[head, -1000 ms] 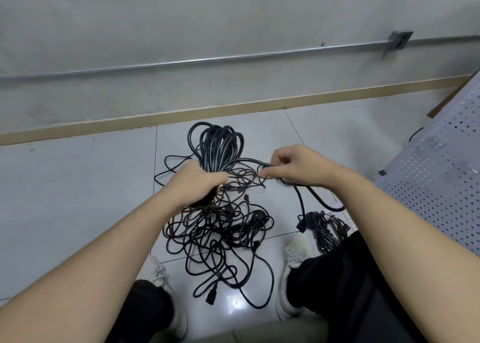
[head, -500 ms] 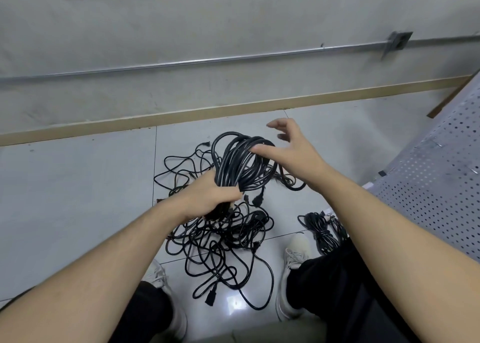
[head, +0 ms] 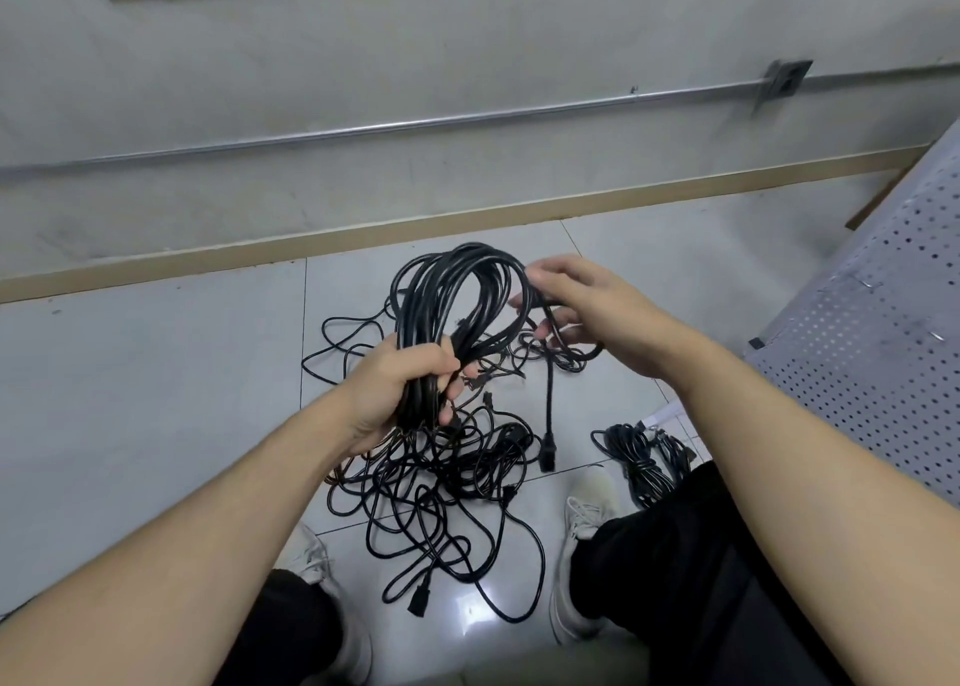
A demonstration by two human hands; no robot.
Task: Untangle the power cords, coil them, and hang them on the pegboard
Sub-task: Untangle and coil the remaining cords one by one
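Coil point(head: 457, 301) bunched in my left hand point(head: 402, 389), fist tight around its base, above the tangle point(head: 441, 472) on the floor. Right hand point(head: 582, 303) fingers loosely curled on the tail; plug point(head: 547, 446) dangles. Best to wrap the tail snug round the waist, keeping loops even.

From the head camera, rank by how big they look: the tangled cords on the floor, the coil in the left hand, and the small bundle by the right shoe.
1. Tangled cords on the floor: the widest spread.
2. Coil gripped by the left hand: held nearer the camera, so its true rank is unsure.
3. Small bundle: clearly smallest.
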